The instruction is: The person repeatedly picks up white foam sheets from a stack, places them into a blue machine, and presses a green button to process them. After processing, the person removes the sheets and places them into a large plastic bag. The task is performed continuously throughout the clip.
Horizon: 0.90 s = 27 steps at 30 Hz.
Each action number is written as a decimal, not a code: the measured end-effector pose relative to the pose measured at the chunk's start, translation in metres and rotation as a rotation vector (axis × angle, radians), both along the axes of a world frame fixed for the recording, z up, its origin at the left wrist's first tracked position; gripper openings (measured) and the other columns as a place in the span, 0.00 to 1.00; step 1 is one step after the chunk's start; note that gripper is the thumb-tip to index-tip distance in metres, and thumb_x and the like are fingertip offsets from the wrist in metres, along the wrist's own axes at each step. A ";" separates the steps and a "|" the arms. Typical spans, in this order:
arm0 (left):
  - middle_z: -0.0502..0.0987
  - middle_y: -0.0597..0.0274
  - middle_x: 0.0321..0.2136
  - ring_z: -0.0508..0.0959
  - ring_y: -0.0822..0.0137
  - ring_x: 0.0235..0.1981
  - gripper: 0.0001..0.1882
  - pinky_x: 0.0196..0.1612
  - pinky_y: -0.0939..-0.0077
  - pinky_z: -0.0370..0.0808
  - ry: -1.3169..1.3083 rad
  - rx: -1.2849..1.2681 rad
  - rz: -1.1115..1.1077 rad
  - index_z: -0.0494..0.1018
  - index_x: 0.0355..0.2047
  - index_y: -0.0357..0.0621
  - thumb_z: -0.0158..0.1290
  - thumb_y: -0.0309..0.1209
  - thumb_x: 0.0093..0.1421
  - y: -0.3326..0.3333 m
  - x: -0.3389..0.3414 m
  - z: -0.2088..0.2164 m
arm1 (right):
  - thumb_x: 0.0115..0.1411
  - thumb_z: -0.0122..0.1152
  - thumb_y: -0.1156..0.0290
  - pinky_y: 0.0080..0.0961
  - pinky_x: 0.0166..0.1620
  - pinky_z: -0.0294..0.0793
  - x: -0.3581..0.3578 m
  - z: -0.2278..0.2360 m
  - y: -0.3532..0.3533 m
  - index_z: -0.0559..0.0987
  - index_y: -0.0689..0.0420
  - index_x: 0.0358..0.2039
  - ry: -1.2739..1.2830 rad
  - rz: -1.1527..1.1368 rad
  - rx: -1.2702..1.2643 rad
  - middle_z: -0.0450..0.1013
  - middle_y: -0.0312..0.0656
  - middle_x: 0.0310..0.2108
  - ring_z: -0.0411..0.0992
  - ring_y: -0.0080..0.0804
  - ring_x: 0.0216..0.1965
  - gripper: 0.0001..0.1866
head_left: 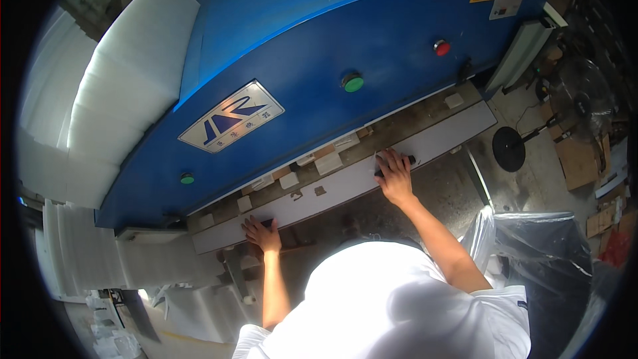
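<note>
A long pale board [349, 178] lies along the front of the big blue machine [299, 53]. Near its left end, my left hand [263, 235] rests with a small black block [268, 223] between fingers and thumb. Farther right, my right hand [396, 178] is curled over another dark block [379, 173], whose ends show on both sides of the fingers. Between my hands, small brown-grey scraps [320, 191] lie on the board.
Small white blocks [328, 163] line the ledge behind the board. The machine carries a red button [441, 47] and green buttons [353, 82]. White foam sheets [133, 80] stand left. At right are a floor fan [581, 103] and a clear plastic bag [545, 246].
</note>
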State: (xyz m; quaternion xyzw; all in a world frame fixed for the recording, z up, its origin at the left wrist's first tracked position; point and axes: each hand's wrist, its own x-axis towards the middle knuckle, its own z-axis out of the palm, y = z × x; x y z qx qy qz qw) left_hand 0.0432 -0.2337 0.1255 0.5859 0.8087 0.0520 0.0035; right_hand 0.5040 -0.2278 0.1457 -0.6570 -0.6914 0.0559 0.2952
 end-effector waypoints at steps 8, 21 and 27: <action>0.46 0.34 0.68 0.42 0.34 0.70 0.56 0.67 0.32 0.41 0.040 0.027 -0.045 0.44 0.69 0.38 0.53 0.64 0.55 0.001 -0.012 0.010 | 0.52 0.62 0.61 0.48 0.64 0.52 0.006 0.035 0.000 0.76 0.56 0.50 -0.003 0.020 0.067 0.68 0.44 0.55 0.62 0.41 0.60 0.24; 0.45 0.32 0.68 0.42 0.33 0.70 0.56 0.67 0.32 0.43 0.064 -0.047 -0.031 0.45 0.69 0.38 0.53 0.65 0.55 0.003 -0.014 0.038 | 0.51 0.65 0.63 0.47 0.62 0.55 0.019 0.056 -0.004 0.75 0.56 0.48 0.000 0.139 0.080 0.70 0.44 0.48 0.64 0.43 0.55 0.23; 0.46 0.30 0.67 0.43 0.32 0.69 0.57 0.66 0.31 0.44 0.078 -0.031 -0.033 0.46 0.69 0.37 0.55 0.65 0.54 0.004 -0.014 0.042 | 0.51 0.65 0.63 0.47 0.63 0.54 0.018 0.060 -0.002 0.75 0.56 0.47 -0.010 0.137 0.095 0.70 0.43 0.47 0.65 0.44 0.54 0.23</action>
